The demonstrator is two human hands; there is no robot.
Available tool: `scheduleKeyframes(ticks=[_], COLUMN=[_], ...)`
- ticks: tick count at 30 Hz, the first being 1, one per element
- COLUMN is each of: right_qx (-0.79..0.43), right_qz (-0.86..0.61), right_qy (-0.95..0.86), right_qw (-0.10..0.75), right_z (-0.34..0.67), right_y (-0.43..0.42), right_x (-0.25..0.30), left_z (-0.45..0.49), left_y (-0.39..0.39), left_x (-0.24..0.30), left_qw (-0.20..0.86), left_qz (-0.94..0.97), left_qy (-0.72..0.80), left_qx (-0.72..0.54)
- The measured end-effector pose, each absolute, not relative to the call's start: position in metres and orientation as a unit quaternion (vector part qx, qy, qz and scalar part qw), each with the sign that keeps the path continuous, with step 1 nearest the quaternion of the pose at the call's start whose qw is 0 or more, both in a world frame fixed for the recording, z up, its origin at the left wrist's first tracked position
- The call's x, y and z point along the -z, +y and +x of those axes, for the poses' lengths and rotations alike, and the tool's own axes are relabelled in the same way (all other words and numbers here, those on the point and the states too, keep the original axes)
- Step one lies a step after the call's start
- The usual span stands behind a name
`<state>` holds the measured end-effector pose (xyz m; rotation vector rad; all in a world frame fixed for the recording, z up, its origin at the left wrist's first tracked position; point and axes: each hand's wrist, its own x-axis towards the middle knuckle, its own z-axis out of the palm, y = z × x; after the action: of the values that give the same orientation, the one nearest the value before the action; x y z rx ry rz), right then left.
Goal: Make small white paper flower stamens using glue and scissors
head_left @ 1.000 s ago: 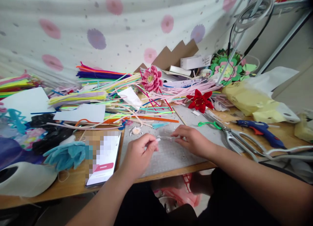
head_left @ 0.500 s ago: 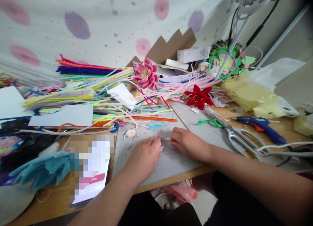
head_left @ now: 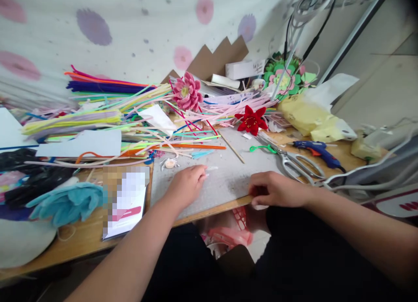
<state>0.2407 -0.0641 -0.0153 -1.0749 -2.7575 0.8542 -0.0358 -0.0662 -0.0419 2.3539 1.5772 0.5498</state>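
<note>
Over the grey cutting mat [head_left: 225, 184], my left hand [head_left: 186, 184] pinches some thin white strips [head_left: 212, 167]; their tips stick out past the fingertips to the right. What they are made of is too small to tell. My right hand [head_left: 277, 188] rests at the mat's front edge, fingers loosely curled and thumb apart, with nothing visible in it. A small pale round piece with white strands [head_left: 170, 163] lies just behind my left hand. Short light-blue strips [head_left: 202, 154] and a thin wooden stick [head_left: 231, 146] lie farther back on the mat.
Scissors [head_left: 295, 164] and a blue glue gun [head_left: 316, 151] lie right of the mat. Bundled pipe cleaners [head_left: 94, 114], a pink flower [head_left: 187, 92] and a red flower [head_left: 251, 120] fill the back. A phone [head_left: 129, 201] and blue petals [head_left: 70, 201] are at left.
My right hand has left the white strips and moved right and toward the front edge, its fingers loosening. My left hand still pinches the strips. The view has shifted slightly right.
</note>
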Motion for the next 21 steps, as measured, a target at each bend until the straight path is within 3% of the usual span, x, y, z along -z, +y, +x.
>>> scheduleKeyframes(ticks=[4, 7, 21], right_qx=[-0.058, 0.023, 0.023], right_qz=[-0.264, -0.243, -0.258], right_qy=[-0.962, -0.969, -0.965], right_qw=[0.050, 0.045, 0.026], right_z=[0.230, 0.222, 0.220], right_y=[-0.059, -0.058, -0.059], right_x=[0.044, 0.057, 0.054], left_z=[-0.037, -0.037, -0.047], left_y=[-0.069, -0.072, -0.069], left_x=[0.039, 0.035, 0.036], left_qw=[0.121, 0.112, 0.142], left_qz=[0.816, 0.813, 0.750], left_qy=[0.531, 0.531, 0.567], left_qx=[-0.195, -0.210, -0.309])
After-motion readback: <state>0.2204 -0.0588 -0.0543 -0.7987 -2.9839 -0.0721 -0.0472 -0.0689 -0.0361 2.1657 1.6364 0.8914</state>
